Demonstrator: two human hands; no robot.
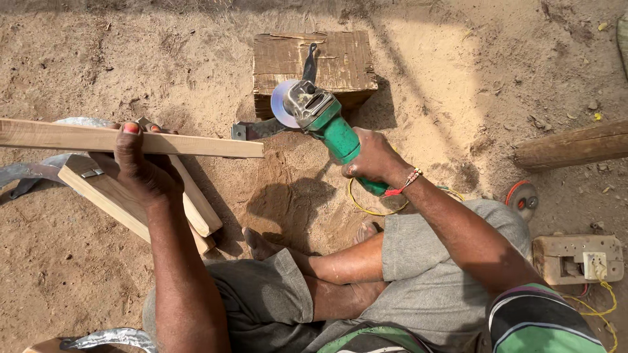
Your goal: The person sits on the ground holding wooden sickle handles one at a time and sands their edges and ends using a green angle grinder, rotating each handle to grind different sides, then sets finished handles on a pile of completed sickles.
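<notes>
The right hand (374,159) is closed around the green body of an angle grinder (320,116), which it holds above the sandy ground (458,85). The grinder has a grey metal head and a round disc at its front end; the disc looks pale and smeared, so its surface is hard to make out. It hangs just in front of a worn wooden block (340,62) that sits on the sand, and a dark metal blade (261,129) lies against the foot of that block, partly covered by the grinder. A yellow cable (366,208) curls on the sand under the right wrist, which wears a red bead bracelet (407,182).

The left hand (145,168) grips a long pale wooden stick (131,140), thumb over the top and fingers wrapped underneath. The stick runs from the left edge of the view toward the grinder, and its far end is cut off by the frame. Two shorter wooden pieces (190,206) lie crossed under the hand.

One log (572,144) lies at the right, cut off by the edge. One wooden socket box (579,258) sits at the lower right with yellow wire leading out. Curved metal blades show at the left edge and at the bottom left, each only partly in view. The person sits cross-legged, bare feet tucked in the sand.
</notes>
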